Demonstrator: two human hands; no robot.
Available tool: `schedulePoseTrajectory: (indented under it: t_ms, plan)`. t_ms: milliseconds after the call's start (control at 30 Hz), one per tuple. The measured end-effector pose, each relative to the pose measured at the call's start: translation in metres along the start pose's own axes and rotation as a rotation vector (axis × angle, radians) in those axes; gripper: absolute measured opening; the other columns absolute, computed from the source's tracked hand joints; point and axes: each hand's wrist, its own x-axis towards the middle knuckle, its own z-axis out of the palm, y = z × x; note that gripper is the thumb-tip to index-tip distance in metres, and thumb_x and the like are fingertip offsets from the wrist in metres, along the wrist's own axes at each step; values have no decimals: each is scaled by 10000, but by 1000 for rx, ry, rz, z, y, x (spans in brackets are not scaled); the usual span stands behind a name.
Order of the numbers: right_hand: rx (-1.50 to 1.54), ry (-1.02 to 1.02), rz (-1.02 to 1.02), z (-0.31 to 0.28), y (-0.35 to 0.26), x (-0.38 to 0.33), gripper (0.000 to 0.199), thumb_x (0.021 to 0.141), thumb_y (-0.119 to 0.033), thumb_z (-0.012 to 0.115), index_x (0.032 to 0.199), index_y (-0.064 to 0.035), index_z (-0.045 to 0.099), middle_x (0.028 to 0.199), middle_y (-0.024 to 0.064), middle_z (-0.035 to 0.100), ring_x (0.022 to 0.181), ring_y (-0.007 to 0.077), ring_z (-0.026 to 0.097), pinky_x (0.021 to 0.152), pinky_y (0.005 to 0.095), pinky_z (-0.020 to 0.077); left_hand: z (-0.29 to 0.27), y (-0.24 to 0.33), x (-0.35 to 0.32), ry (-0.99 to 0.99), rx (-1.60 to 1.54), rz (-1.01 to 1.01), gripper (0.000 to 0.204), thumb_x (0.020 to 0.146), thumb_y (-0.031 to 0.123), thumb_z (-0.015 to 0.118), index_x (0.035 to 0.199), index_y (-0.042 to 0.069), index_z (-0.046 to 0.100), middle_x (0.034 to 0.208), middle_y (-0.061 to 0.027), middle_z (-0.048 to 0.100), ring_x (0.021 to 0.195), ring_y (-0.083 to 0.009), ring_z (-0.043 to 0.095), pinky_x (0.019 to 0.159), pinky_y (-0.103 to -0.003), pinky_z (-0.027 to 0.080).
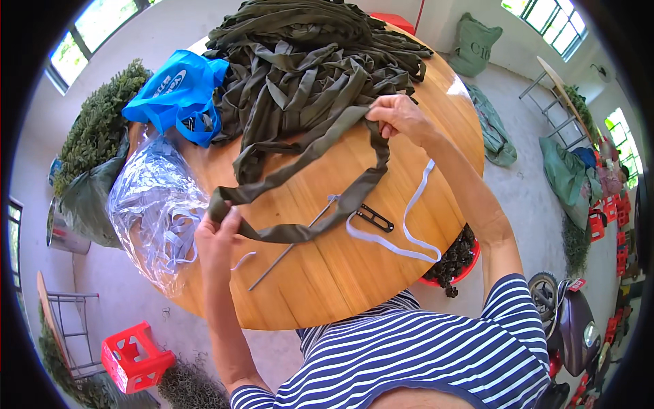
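A loop of dark olive fabric band (293, 232) is stretched between my hands above the round wooden table. My left hand (218, 235) pinches its near left end. Farther off to the right, my right hand (396, 117) grips the other end of the loop. Beneath the band lie a thin metal rod (272, 264), partly covered by the fabric, and a small black slotted tool (376, 218). A white elastic strip (395, 250) curves over the table to the right. A short white scrap (243, 260) rests close to my left hand.
A large heap of olive fabric strips (306, 68) covers the table's far side. Left of it sit a blue bag (174, 95) and clear plastic (153, 198) holding white elastic. A red stool (136, 358) stands on the floor, and a red basin (470, 262) beside the table (320, 293).
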Motion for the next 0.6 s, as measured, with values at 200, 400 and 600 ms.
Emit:
schedulePoseTrajectory:
  t_ms: [200,400,600]
  plan:
    - [417,-351,161,44,-74,-24,181,763,-230,647,740,-73,560,568,17,552,412,52,492,376,178,378,58,43,-40,-98,498,448,371,777,184,633,1086,-10,564,964,-88,625,911,-190,569,763,-330,449]
    - [657,-446,-38,100,-104,-28,141,814,-183,620,793,-50,579,659,14,596,549,40,543,495,156,423,73,32,12,-383,-276,145,286,840,243,605,1023,24,586,920,-61,627,824,-121,608,651,-211,468]
    - [-181,-524,-536,106,-67,-82,131,793,-140,555,874,-44,597,711,59,589,688,165,590,602,309,472,-11,47,49,-401,-864,203,332,943,215,359,1181,2,448,1076,-199,567,965,-299,585,684,-368,560]
